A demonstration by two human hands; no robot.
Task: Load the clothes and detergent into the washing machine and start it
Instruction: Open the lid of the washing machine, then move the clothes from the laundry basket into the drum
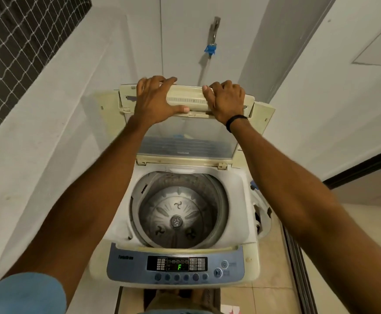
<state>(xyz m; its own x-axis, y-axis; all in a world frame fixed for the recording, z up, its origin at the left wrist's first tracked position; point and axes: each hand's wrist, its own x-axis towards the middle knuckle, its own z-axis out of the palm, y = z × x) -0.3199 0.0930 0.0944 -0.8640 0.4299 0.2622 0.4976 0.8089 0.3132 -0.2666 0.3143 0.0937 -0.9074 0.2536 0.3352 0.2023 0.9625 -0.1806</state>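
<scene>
A cream top-loading washing machine (248, 241) stands below me with its folding lid (187, 98) raised at the back. My left hand (155, 99) grips the lid's upper edge on the left, thumb under the front. My right hand (224, 99) grips the same edge on the right; a black band circles that wrist. The steel drum (178, 214) is open and holds no clothes. The blue control panel (175, 267) at the front shows a green "F". No detergent is in view.
White walls close in on the left and back. A tap with a blue fitting (212, 49) hangs on the back wall. A white basket (263, 214) stands to the machine's right on the tiled floor, beside a dark door frame (298, 268).
</scene>
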